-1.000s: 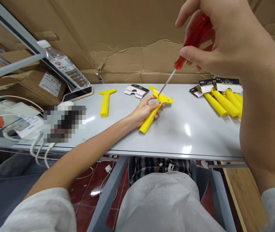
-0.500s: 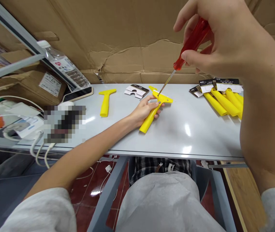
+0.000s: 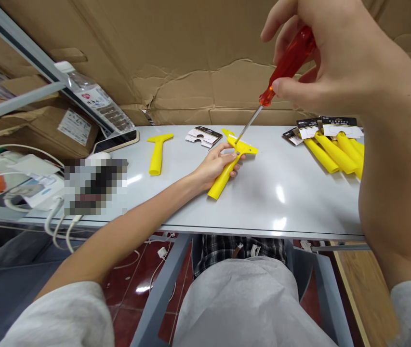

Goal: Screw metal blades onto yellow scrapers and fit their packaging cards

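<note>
Held the yellow scraper (image 3: 222, 180) by its neck in the left hand (image 3: 214, 167), thumb across the top and fingers curled beneath, over the table (image 3: 310, 205). Gripped the red screwdriver (image 3: 289, 62) in the right hand (image 3: 342, 60), thumb and fingers half curled round the handle, slanting the shaft down to the scraper's head just past the left hand. Could not make out, at so small a scale, a screw or merely a hole beneath the tip. Judged the step in hand as screwdriver work on that head, whether tightening or loosening. Called next, by that judgement, for a firm left hold, a well-seated tip and a twist from the right fingers without tilting the shaft.

Had a folded card (image 3: 208, 137) just beyond the left hand, a second yellow scraper (image 3: 156, 155) to its left, and yellow handles (image 3: 336, 153) well to its right, partly behind the right forearm (image 3: 393, 202). Had a phone (image 3: 117, 141) and clear bottle (image 3: 99, 99) farthest left of both hands.
</note>
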Available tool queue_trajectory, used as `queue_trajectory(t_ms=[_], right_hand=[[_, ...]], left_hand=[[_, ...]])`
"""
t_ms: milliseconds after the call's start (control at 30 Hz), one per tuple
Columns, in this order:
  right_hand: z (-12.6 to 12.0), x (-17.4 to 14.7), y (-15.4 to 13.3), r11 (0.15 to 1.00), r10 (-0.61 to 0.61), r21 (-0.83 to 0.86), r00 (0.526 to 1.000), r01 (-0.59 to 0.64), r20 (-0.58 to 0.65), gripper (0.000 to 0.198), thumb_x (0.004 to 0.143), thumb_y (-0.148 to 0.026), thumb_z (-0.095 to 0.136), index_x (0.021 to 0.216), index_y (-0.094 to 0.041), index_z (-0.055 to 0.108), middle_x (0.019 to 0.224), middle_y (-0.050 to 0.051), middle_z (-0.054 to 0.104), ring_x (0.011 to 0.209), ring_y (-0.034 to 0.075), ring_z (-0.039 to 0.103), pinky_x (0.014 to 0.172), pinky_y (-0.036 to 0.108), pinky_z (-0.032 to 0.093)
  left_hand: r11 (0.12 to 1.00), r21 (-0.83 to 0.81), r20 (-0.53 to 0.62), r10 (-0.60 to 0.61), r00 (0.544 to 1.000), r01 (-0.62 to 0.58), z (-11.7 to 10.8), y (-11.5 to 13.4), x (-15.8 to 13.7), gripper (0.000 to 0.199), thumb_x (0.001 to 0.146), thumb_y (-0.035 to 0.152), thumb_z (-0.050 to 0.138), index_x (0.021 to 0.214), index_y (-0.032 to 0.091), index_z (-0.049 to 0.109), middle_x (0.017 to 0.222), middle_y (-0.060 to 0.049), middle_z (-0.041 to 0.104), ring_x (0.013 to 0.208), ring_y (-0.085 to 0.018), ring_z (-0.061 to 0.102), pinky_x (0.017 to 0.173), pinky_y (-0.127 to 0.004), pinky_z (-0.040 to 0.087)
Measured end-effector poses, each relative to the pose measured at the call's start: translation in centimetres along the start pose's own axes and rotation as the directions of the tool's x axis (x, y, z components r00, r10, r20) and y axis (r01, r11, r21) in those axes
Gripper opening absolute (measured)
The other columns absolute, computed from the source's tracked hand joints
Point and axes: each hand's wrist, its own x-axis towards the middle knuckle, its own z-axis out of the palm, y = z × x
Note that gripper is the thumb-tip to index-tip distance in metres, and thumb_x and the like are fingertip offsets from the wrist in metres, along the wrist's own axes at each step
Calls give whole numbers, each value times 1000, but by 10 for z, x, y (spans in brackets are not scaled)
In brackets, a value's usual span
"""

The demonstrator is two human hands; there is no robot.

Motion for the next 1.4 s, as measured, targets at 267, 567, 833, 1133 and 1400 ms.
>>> queue_trajectory(t_ms=[267, 567, 833, 1133, 1400], right_hand=[[1, 0, -2, 999, 25, -20, 1000, -25, 9, 50, 90, -22, 69, 140, -25, 61, 106, -4, 66, 85, 4, 58, 93, 24, 49], [1, -1, 1, 999, -40, 2, 999, 40, 1, 56, 86, -15, 62, 142, -19, 61, 110, 0, 65, 93, 7, 59, 84, 22, 45], [0, 0, -1, 999, 47, -22, 999, -47, -7, 45, 93, -27, 72, 137, -26, 63, 103, -5, 67, 78, 4, 58, 127, 51, 46], [1, 0, -3, 998, -45, 37, 999, 44, 14, 58, 83, -12, 63, 141, -17, 62, 110, 0, 67, 91, 7, 58, 79, 21, 42], [1, 1, -3, 999, 46, 2, 999, -46, -9, 48, 89, -25, 77, 136, -23, 65, 104, -2, 68, 87, 7, 61, 102, 30, 53]], left_hand=[[1000, -7, 15, 7, 1000, -7, 0, 0, 0, 29, 93, 11, 73, 115, 23, 57, 103, -11, 79, 63, -13, 63, 54, -25, 43], [1000, 13, -19, -4, 1000, 4, 1, 1, -1, 29, 95, 12, 71, 118, 22, 57, 105, -11, 80, 62, -13, 64, 54, -25, 43], [1000, 4, 6, -2, 1000, 2, 1, 1, -1, 29, 94, 12, 73, 115, 23, 57, 103, -10, 79, 63, -12, 63, 54, -25, 42], [1000, 4, -15, -1, 1000, 1, 1, 1, -1, 32, 93, 12, 73, 119, 23, 59, 107, -12, 80, 64, -14, 63, 55, -27, 43], [1000, -6, 4, 7, 1000, -7, 1, 1, 0, 25, 97, 11, 67, 115, 23, 55, 102, -10, 78, 62, -12, 62, 54, -25, 42]])
